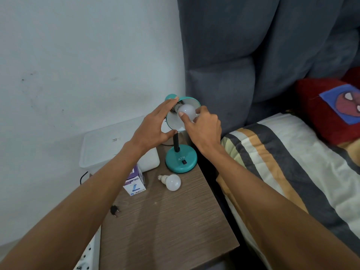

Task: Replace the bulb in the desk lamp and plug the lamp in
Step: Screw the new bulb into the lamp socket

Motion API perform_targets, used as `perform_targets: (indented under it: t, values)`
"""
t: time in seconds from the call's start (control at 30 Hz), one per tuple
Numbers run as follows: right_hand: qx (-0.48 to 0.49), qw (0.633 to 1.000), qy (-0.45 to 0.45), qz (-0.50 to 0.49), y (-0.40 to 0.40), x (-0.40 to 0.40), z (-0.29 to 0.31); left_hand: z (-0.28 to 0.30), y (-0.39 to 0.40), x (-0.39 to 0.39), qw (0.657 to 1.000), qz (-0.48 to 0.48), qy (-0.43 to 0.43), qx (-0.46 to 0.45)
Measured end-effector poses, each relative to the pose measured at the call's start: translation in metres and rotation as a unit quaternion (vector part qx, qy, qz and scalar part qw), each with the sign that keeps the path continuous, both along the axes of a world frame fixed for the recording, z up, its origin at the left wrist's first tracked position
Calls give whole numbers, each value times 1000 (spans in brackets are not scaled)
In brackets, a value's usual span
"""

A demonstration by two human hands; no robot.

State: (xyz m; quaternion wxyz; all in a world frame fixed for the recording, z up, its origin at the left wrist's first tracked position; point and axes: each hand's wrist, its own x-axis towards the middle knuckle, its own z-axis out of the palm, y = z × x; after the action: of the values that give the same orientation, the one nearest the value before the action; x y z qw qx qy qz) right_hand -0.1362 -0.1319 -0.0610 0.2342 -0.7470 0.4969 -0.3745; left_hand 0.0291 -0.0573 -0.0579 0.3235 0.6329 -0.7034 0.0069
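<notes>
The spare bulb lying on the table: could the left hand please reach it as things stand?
Probably yes: the spare bulb lies uncovered in front of the lamp base, but the left hand is holding the shade now.

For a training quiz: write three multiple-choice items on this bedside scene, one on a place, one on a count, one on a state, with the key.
1. Where does the loose bulb lie?
A. On the bed
B. On the wooden table, in front of the lamp base
C. Inside the box

2. How many bulbs show?
A. One
B. Two
C. Three

3. What is the right hand doing?
A. Gripping the bulb in the shade
B. Resting flat on the table
C. Holding the plug

Key: 1 B, it lies on the tabletop near the base. 2 B, one in the shade, one on the table. 3 A, its fingers wrap that bulb while the left hand steadies the shade.
</notes>
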Motion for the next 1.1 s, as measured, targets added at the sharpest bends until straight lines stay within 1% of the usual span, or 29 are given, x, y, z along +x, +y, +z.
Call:
perform_targets:
  t: [0.1, 0.2, 0.33, 0.47, 0.53, 0.63, 0.73, 0.83, 0.93, 1.0, 1.1]
  values:
    - [-25, 999, -36, 6, 0, -1, 1, -1, -1, 0, 1000, -3, -5, 0]
    - [-55, 995, -72, 45, 1, -2, 1, -2, -2, 0, 1000, -2, -10, 0]
    - [-71, 992, -47, 90, 0, -4, -7, -2, -2, 2, 1000, -1, -8, -6]
    - [-103, 991, -11, 84, -2, -7, -16, -4, -2, 2, 1000, -6, -9, -4]
    - [-98, 992, -19, 73, -2, -5, -17, -4, -3, 2, 1000, -5, -8, -3]
    - [-52, 998, -40, 22, -3, 0, -15, -4, -3, 1, 1000, -5, -14, 3]
    - [-14, 995, -96, 15, -1, 4, -12, -4, -3, 1, 1000, -3, -11, 4]
    - [-45, 990, -131, 35, 6, 9, -12, -3, -3, 1, 1000, -8, -11, 4]
    - [-68, 988, -133, 48, 10, 9, -13, -3, -3, 1, 1000, -11, -8, 2]
    - [-74, 988, -117, 68, 8, 8, -15, -3, -2, 2, 1000, -13, -4, -1]
    - [-57, 991, -96, 68, 3, 6, -18, -3, -2, 3, 1000, -12, -8, -3]
